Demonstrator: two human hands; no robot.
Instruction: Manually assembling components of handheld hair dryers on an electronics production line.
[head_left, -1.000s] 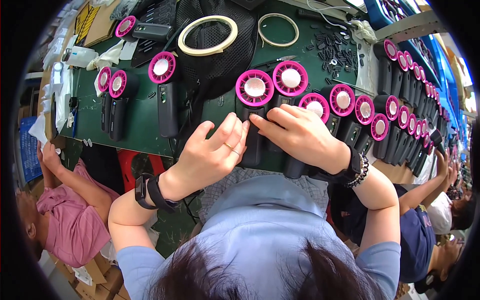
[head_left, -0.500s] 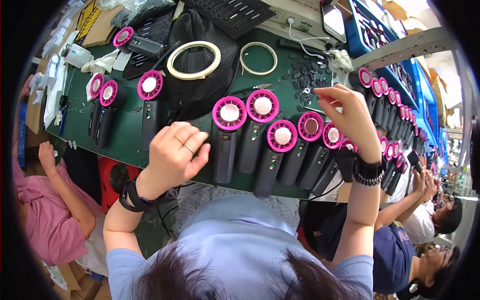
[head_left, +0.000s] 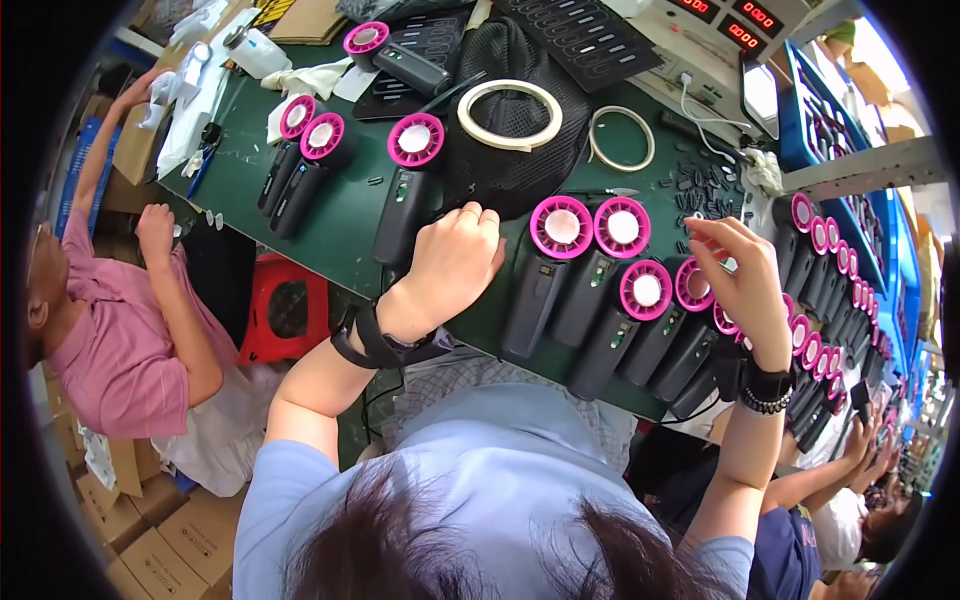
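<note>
My left hand (head_left: 450,265) is curled closed above the green table's front part, its fingertips turned under; whatever it holds, if anything, is hidden. Just beyond it stands a dark grey handheld fan (head_left: 401,205) with a magenta head and a small circuit board showing in its handle. To its right is a cluster of similar fans, with one fan (head_left: 533,300) at the left end and another fan (head_left: 603,350) nearer me. Over the right side of that cluster my right hand (head_left: 745,280) hovers, thumb and fingers bent but apart, with nothing visible between them.
Small black pieces (head_left: 705,190) lie scattered beyond my right hand. A tape roll (head_left: 510,142) rests on a black mesh bag (head_left: 520,180), near tweezers (head_left: 600,191). Many fans (head_left: 835,260) line the right side. Co-workers sit on both sides; a red stool (head_left: 275,345) stands at left.
The view has shifted, so the table contents sit farther right and lower. My right thumb and fingers have spread slightly; my left hand stays curled, now nearer the single fan.
</note>
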